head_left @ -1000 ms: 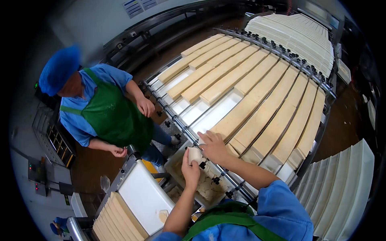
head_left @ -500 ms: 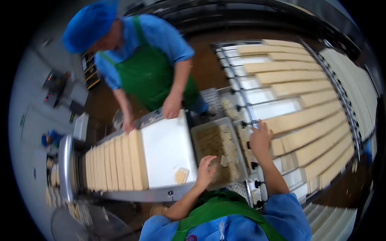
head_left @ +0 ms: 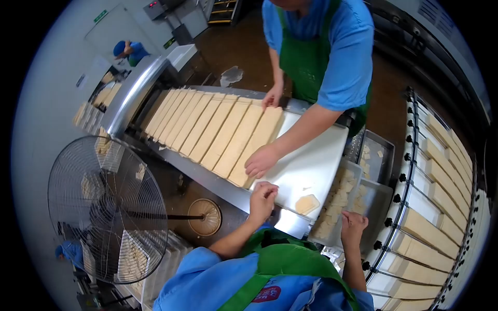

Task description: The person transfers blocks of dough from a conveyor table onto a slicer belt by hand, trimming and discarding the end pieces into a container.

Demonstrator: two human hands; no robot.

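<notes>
My left hand (head_left: pixel 263 201) is at the near edge of a white conveyor belt (head_left: pixel 311 160), its fingers curled together. What they hold, if anything, I cannot make out. Just beyond it lies the end of a row of long, pale yellow, flat strips (head_left: pixel 228 132). A co-worker's hand (head_left: pixel 262 159) rests on the last strip, and that person's other hand (head_left: pixel 273 97) is at its far end. Small flat pieces (head_left: pixel 306 204) lie on the belt to the right. My right hand (head_left: pixel 354 228), fingers bent inward, hovers by a grey bin (head_left: pixel 381 199); its grasp is hidden.
Broken pieces (head_left: pixel 332 210) fill a bin beside the belt. On the right stands a rack (head_left: pixel 410 147) with more pale strips (head_left: pixel 428 225). A large caged fan (head_left: pixel 109 207) is at the left, near stacked white trays (head_left: pixel 166 264). Another person (head_left: pixel 132 52) is farther back.
My view has swung left toward the belt. My right hand has left the rack and is by the bins. My left hand has moved to the belt's edge. The co-worker's nearer hand has reached the last strip.
</notes>
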